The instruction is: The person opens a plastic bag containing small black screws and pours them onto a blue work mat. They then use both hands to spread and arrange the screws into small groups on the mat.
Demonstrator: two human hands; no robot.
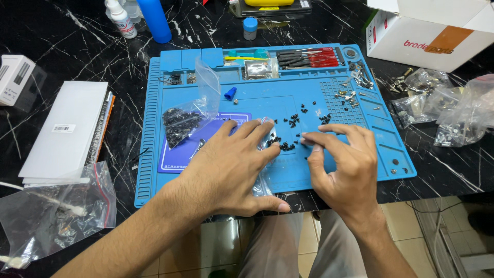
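Observation:
My left hand (234,164) lies flat, palm down, on a small clear plastic bag (264,180) on the blue work mat (267,98), fingers spread. Pinched fingertips of my right hand (342,164) rest beside a scatter of small black screws (288,145) on the mat; whether a screw sits between them cannot be seen. More black screws (294,121) lie just beyond. A larger clear bag holding black screws (182,123) stands left of my left hand.
Screwdrivers (309,56) and silver parts lie in the mat's top trays. Clear bags of metal hardware (453,113) sit at the right, a white cardboard box (427,31) behind them. White boxes (67,128) and another bag (51,216) are at the left; bottles (154,18) stand behind.

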